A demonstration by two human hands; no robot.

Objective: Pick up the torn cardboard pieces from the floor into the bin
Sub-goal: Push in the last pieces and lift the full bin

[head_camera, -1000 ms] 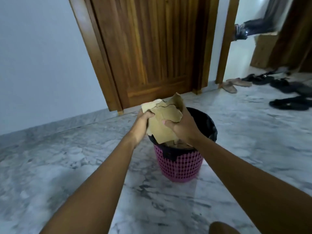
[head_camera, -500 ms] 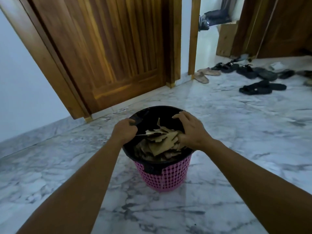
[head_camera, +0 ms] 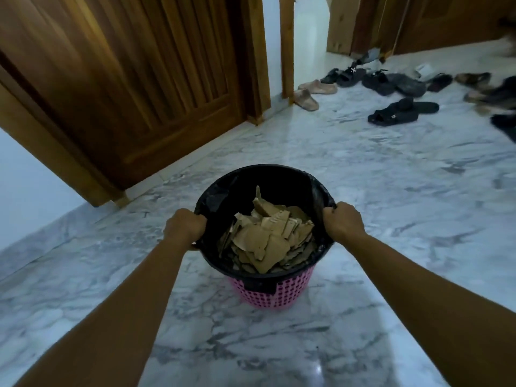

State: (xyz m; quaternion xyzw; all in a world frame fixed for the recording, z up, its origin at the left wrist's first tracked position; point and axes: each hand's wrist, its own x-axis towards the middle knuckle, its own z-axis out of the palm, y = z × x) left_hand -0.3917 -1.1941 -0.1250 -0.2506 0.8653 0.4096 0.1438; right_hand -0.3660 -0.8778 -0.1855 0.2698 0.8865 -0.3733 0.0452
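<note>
A pink perforated bin [head_camera: 275, 293] lined with a black bag stands on the marble floor in the middle of the head view. Several torn brown cardboard pieces [head_camera: 265, 238] lie piled inside it. My left hand [head_camera: 184, 226] grips the bin's rim on its left side. My right hand [head_camera: 342, 223] grips the rim on the right side. Both fists are curled over the black liner edge.
A wooden door [head_camera: 134, 79] stands behind the bin to the left, with an open doorway [head_camera: 310, 37] to its right. Several sandals and slippers [head_camera: 396, 113] lie scattered on the floor at the back right. The white marble floor [head_camera: 279, 344] surrounds the bin.
The cardboard pieces went from my hands down into the bin. Both hands left the pieces and moved outward to grip the rim on either side.
</note>
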